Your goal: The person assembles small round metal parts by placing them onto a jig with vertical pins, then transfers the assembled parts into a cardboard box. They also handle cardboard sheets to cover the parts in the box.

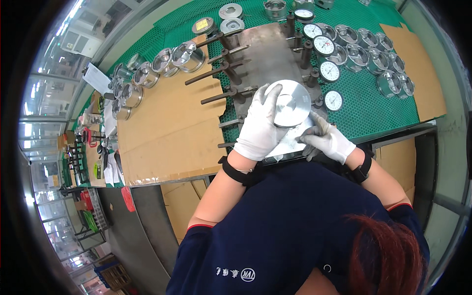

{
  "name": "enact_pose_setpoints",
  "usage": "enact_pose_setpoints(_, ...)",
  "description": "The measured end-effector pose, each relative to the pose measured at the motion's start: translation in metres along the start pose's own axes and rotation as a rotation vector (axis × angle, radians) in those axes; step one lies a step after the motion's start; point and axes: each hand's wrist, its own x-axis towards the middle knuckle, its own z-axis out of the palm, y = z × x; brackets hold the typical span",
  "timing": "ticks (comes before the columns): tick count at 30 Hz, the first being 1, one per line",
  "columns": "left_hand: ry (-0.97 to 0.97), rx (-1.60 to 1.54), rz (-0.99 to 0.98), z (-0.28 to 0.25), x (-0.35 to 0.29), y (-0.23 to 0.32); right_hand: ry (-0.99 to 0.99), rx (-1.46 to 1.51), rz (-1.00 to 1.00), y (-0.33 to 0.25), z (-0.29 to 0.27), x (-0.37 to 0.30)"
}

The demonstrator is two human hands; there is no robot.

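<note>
- L hand (259, 129), white glove: grips round metal disc (291, 103) from its left side
- R hand (327, 140), gloved: fingers bent, just below-right of disc; grip unclear
- Dial gauges (329, 71) right of disc

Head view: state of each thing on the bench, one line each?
Round metal part: upright on the metal gauge plate, shiny flat top up, held.
Left hand: gloved, gripping the part's left side.
Right hand: gloved, at the part's lower right edge.
Dial gauges: faces up, in a row along the plate.
Finished parts: standing loose on green mesh.
Cardboard sheet: flat, bare.
</note>
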Motion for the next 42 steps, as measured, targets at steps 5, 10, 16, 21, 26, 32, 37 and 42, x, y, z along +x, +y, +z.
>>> enact_pose_setpoints(5, 0.012, 0.004, -0.006, 0.003, 0.001, -0.001, 0.023, -0.031, 0.005, -0.001, 0.0, 0.002)
enact_pose_setpoints(10, 0.008, 0.03, -0.034, 0.003, 0.0, 0.001, 0.036, -0.046, 0.03, -0.006, 0.002, 0.0)
enact_pose_setpoints(16, 0.037, 0.022, -0.053, 0.007, -0.002, 0.0, 0.05, -0.068, 0.011, -0.004, 0.004, 0.0)
enact_pose_setpoints(21, 0.038, 0.003, -0.062, 0.007, -0.001, 0.0, 0.059, -0.094, 0.004, -0.001, 0.002, 0.002)
enact_pose_setpoints(26, -0.019, -0.246, -0.334, -0.012, 0.009, 0.03, 0.056, -0.14, -0.328, -0.005, 0.005, -0.012)
enact_pose_setpoints(32, -0.503, -1.088, -0.525, -0.028, 0.038, 0.108, 0.208, 0.17, -0.427, -0.026, -0.068, -0.079)
enact_pose_setpoints(37, -0.301, -0.582, -0.19, -0.01, 0.043, 0.09, 0.97, 0.157, -0.476, 0.037, -0.204, -0.131)
enact_pose_setpoints(42, -0.114, -0.679, -0.707, -0.004, -0.005, 0.075, 1.172, 0.228, -0.063, 0.067, -0.341, -0.149)
